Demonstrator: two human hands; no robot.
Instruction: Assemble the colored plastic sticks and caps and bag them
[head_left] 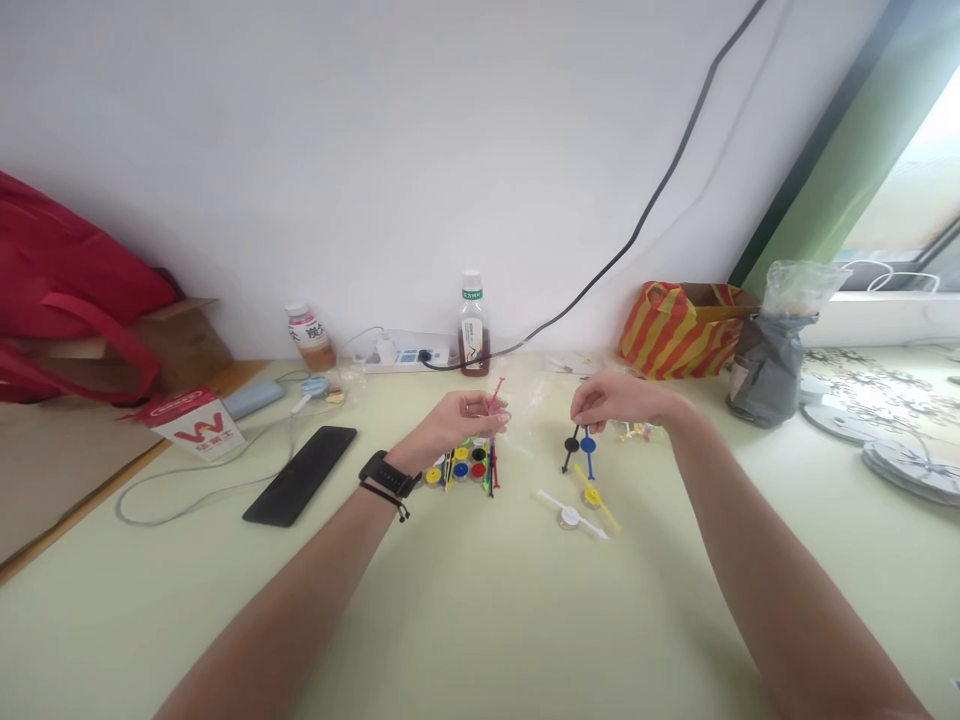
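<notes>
My left hand, with a dark watch on its wrist, pinches a red plastic spinner arrow. Below those fingers, several dark, red and green arrows show; whether they hang from the hand or rest there I cannot tell. Beside them sits a group of round discs in yellow, blue, red and black. My right hand is closed on the upper ends of a black spinner arrow and a blue spinner arrow. Nearer me lie a yellow spinner and a white spinner on the table.
A black phone, a cable and a red-and-white box lie to the left. Bottles and a power strip stand along the wall. At right are a striped bag, a grey bag and stacked discs.
</notes>
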